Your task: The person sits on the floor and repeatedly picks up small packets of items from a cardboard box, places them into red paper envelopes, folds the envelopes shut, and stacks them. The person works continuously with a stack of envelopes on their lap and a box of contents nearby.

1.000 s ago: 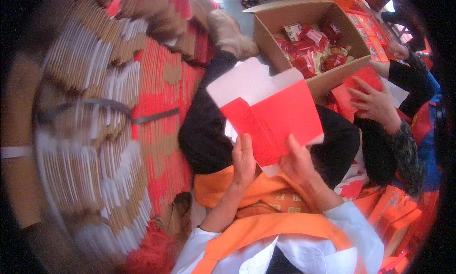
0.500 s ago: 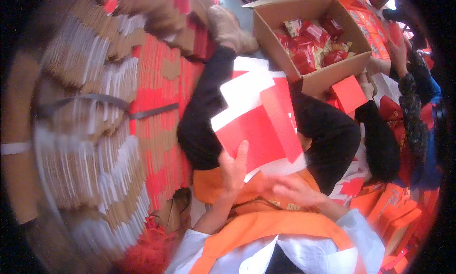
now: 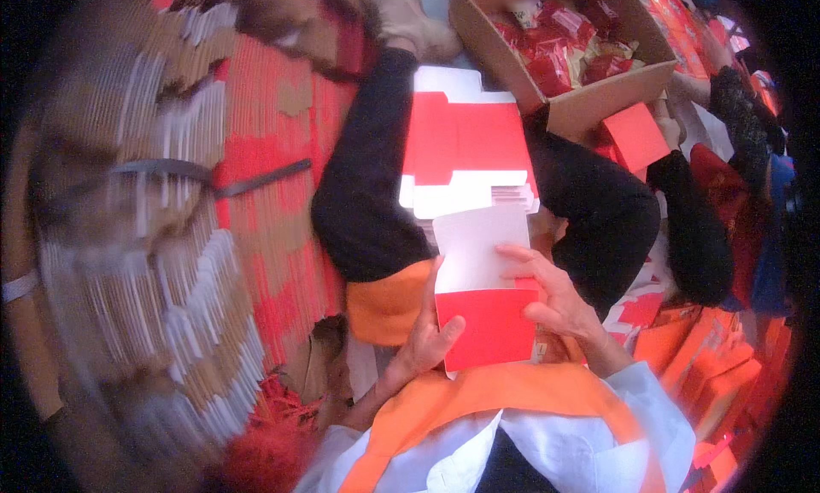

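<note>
Ridged cardboard stacks (image 3: 273, 237) left of smooth red-and-white carton (image 3: 489, 326)

Left hand (image 3: 424, 335) low, thumb (image 3: 450, 331) angled inward; right hand (image 3: 561, 300) higher, bent fingers (image 3: 518, 253) pointing leftward.

A carton (image 3: 485, 326) is being held by the left hand (image 3: 420, 345) and touched by the right hand (image 3: 559, 303). Beyond it, a carton pile (image 3: 478, 138) is being supported between the legs (image 3: 363, 185). Leftward, packed sheets (image 3: 278, 126) are being crossed by a strap (image 3: 265, 179), while ahead, rightward, packets (image 3: 547, 73) are being contained in a box (image 3: 611, 98)
</note>
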